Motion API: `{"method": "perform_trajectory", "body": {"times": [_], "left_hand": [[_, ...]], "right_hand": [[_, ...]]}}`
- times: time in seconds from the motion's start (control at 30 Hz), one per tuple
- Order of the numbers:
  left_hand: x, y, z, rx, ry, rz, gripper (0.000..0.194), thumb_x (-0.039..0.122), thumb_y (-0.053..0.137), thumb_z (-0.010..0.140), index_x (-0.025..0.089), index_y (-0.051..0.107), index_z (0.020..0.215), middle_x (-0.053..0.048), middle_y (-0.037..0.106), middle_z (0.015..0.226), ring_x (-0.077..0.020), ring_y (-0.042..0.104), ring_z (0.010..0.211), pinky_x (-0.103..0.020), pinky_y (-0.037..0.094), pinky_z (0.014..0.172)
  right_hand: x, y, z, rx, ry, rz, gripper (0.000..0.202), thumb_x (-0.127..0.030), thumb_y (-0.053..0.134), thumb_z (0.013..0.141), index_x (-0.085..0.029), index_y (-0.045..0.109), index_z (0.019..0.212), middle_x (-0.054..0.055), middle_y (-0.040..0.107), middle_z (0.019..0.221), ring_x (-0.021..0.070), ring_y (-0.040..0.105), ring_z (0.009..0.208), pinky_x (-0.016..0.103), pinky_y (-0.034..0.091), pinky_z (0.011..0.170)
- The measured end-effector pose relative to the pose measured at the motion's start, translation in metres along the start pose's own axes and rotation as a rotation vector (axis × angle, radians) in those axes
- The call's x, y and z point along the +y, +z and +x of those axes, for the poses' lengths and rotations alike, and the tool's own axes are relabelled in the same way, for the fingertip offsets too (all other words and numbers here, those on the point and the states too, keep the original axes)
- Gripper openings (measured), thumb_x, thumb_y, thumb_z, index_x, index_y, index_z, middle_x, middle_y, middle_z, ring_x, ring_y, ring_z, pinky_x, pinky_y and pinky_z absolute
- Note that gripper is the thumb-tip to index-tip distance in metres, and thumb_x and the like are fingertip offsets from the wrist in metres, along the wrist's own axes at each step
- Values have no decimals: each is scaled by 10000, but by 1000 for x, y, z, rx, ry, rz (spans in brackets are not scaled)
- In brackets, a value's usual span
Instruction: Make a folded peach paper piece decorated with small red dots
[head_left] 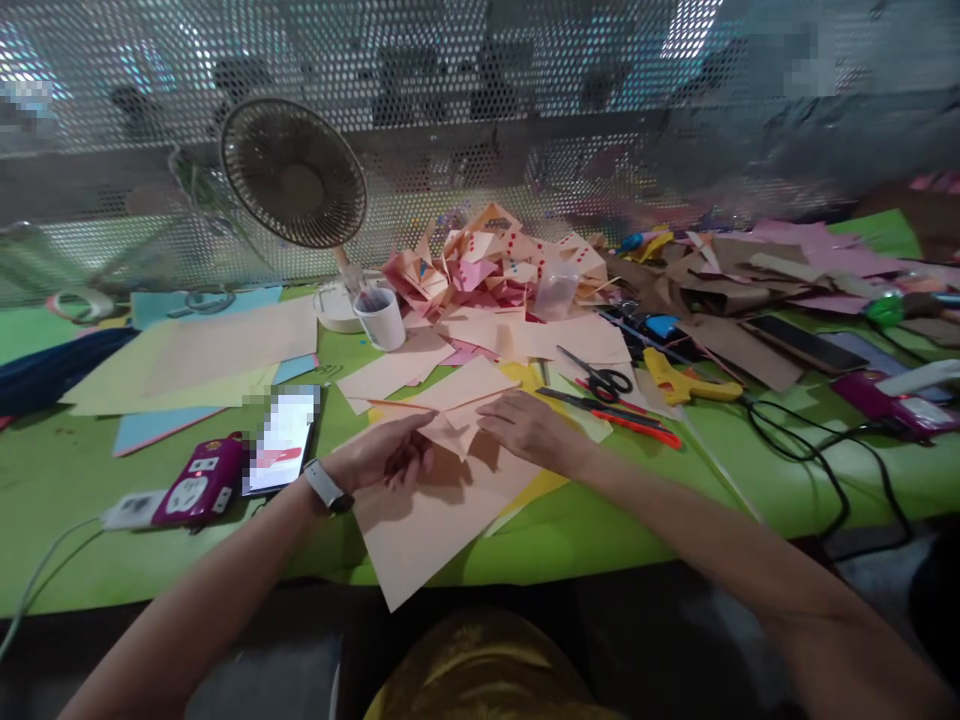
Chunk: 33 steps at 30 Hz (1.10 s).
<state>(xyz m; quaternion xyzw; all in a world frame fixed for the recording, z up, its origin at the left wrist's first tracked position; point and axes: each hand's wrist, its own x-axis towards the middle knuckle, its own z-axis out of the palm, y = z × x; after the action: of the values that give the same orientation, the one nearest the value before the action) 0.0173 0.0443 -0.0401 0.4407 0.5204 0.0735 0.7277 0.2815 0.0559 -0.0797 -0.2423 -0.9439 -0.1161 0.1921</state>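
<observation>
A folded sheet of peach paper (461,425) with a downward-pointing flap is between my two hands, above a larger flat peach sheet (420,530). At its left edge, my left hand (391,455), with a watch on the wrist, pinches the paper; its other fingers are curled. My right hand (525,430) grips the right side from above, its fingertips bent over the edge and its thumb hidden. More peach paper (397,370) lies just behind. Right of my right hand are black scissors (600,378) and a red-and-black cutter knife (637,422).
A yellow glue gun (686,380) with a black cable lies at right. To the left are a phone (283,440) and a purple power bank (201,482). A fan (294,175), a white cup (380,320) and a pile of folded paper pieces (480,265) stand behind.
</observation>
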Motion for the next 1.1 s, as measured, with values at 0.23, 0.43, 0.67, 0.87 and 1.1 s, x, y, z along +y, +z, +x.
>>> {"method": "perform_trajectory", "body": {"times": [0.23,0.43,0.67,0.87,1.1], "left_hand": [[9,2,-29,340,596,656,398,540,540,917,163,668,894,-73,713,811,-167,665,686,-262,527,601],[-6,-7,16,756,821,1335,195,253,537,960,200,663,1099,-104,645,1138,-227,616,1078,-345,523,872],[-8,-13,26,779,824,1542,277,274,435,1023,174,693,1001,-85,663,926,-206,620,905,-327,505,792],[-11,-14,27,809,894,1476,251,257,447,1015,179,685,998,-81,654,933,-212,603,911,-330,506,769],[-13,-11,26,785,829,1493,242,197,446,993,175,679,1055,-107,663,999,-237,612,942,-379,520,826]], "right_hand": [[3,14,-5,8,138,256,194,-203,496,992,-152,680,1028,120,724,1061,242,649,964,403,512,860],[4,9,6,-55,394,504,155,-301,571,973,-185,673,958,92,692,1063,228,626,999,376,489,879],[-6,3,29,-142,665,498,184,-352,624,931,-204,692,844,73,662,1002,219,606,948,383,456,874],[-15,15,35,-69,802,416,158,-299,710,835,-219,663,707,59,649,1031,253,572,1038,443,405,933],[-12,8,43,-155,829,432,171,-334,696,841,-227,679,710,53,662,1032,262,553,1056,445,385,941]]}}
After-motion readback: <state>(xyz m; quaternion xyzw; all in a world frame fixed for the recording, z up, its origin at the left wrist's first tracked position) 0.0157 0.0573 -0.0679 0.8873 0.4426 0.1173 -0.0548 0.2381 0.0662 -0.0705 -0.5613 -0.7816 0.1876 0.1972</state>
